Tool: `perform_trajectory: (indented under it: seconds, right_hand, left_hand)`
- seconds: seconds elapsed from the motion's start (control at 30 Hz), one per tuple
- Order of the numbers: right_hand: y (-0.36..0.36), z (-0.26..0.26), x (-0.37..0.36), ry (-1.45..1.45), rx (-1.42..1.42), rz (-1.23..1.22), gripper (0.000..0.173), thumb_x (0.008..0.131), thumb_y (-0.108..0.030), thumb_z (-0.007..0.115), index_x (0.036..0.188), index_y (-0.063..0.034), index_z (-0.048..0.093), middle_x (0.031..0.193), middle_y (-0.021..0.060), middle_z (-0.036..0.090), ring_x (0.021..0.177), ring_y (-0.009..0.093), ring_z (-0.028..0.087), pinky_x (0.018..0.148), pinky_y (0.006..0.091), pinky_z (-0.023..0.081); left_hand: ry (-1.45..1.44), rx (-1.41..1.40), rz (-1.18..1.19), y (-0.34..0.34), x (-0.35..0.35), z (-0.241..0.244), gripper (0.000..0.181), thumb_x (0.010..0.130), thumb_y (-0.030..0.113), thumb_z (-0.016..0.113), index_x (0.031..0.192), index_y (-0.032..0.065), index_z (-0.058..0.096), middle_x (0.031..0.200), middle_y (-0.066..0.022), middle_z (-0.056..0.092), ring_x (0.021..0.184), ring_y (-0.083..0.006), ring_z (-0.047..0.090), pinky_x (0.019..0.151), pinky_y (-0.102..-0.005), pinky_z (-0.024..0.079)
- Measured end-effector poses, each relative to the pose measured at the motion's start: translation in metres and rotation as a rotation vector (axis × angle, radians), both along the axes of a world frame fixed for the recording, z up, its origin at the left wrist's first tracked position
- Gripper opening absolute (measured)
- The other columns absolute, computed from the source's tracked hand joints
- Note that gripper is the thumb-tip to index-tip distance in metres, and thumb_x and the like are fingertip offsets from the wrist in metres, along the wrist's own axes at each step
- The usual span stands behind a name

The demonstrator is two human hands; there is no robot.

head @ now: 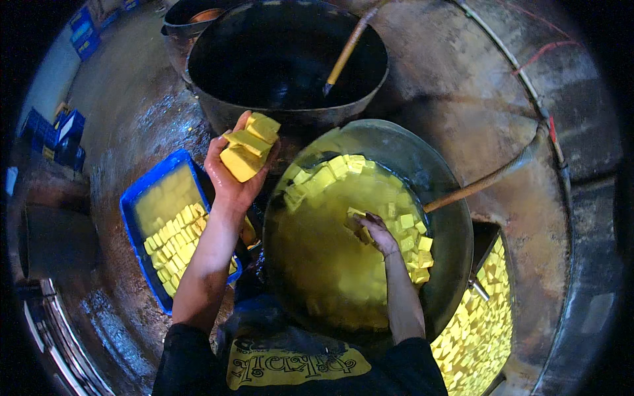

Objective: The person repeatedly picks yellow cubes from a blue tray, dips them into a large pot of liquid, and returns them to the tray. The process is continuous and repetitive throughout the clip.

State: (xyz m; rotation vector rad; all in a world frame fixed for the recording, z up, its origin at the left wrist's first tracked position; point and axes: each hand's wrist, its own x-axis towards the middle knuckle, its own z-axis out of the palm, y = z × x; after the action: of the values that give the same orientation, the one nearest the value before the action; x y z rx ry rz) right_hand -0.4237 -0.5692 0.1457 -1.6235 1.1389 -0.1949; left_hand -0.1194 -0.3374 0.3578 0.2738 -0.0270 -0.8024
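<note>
My left hand [240, 163] is raised between the blue crate and the pans, palm up, fingers curled around several yellow blocks [242, 166] that look like tofu. Over the wide metal pan [448, 198] of cloudy yellow liquid, my right hand [374, 230] grips a yellow block [355, 213] at the liquid's surface. More yellow blocks [322, 179] are heaped along the pan's far and right sides, partly in the liquid. A blue plastic crate [143, 260] at the left holds rows of yellow blocks [181, 242] and cloudy liquid.
A large dark cauldron [287, 106] stands beyond the pan, with a wooden-handled tool [346, 52] leaning in it. Another wooden handle [475, 187] rests over the pan's right rim. A container of many yellow blocks [483, 317] is at the lower right. Blue crates [72, 128] stand far left.
</note>
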Motion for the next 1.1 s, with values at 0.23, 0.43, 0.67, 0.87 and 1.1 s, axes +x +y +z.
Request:
perform_trajectory:
  seconds: [0.23,0.43,0.67,0.87,1.1]
  right_hand:
    - [0.132,0.221,0.135,-0.374,0.214,0.581,0.031,0.077,-0.014,0.075,0.101,-0.0014,0.061,0.089,0.0006,0.063,0.068,0.005,0.054,0.060,0.0194,0.044]
    - [0.232,0.233,0.236,-0.287,-0.203,0.854,0.032,0.072,-0.028,0.079,0.082,-0.0007,0.064,0.073,0.0041,0.063,0.067,0.009,0.056,0.060,0.0267,0.045]
    - [0.326,0.204,0.303,-0.290,-0.099,0.971,0.046,0.079,-0.020,0.071,0.116,-0.0013,0.051,0.115,0.0124,0.053,0.106,0.021,0.053,0.090,0.0306,0.043]
    - [0.376,0.117,0.359,-0.064,-0.130,1.061,0.072,0.073,-0.029,0.073,0.131,-0.0038,0.040,0.128,0.0149,0.045,0.118,0.027,0.044,0.099,0.0346,0.036]
    - [0.444,0.046,0.461,0.100,0.724,1.001,0.039,0.078,-0.026,0.065,0.110,-0.0053,0.058,0.104,0.0050,0.062,0.094,0.015,0.058,0.081,0.0299,0.046]
  left_hand:
    - [0.106,0.190,0.051,0.064,0.008,-0.064,0.050,0.079,0.030,0.050,0.123,0.0056,0.052,0.112,-0.0131,0.058,0.101,-0.0279,0.056,0.092,-0.0416,0.045]
    - [0.131,0.304,0.003,0.113,0.006,-0.100,0.049,0.082,0.039,0.047,0.122,0.0100,0.051,0.106,-0.0133,0.060,0.095,-0.0305,0.058,0.089,-0.0451,0.046]
    - [0.393,0.089,-0.011,0.202,0.031,-0.131,0.040,0.082,0.034,0.048,0.110,0.0065,0.054,0.101,-0.0106,0.062,0.094,-0.0265,0.060,0.086,-0.0402,0.047]
    - [0.489,0.156,0.014,0.264,0.068,-0.166,0.049,0.084,0.051,0.046,0.109,0.0111,0.058,0.101,-0.0089,0.064,0.095,-0.0249,0.059,0.089,-0.0389,0.045]
    - [0.531,0.322,0.222,0.331,0.152,-0.226,0.066,0.084,0.068,0.036,0.105,0.0102,0.060,0.099,-0.0081,0.065,0.089,-0.0242,0.063,0.082,-0.0415,0.049]
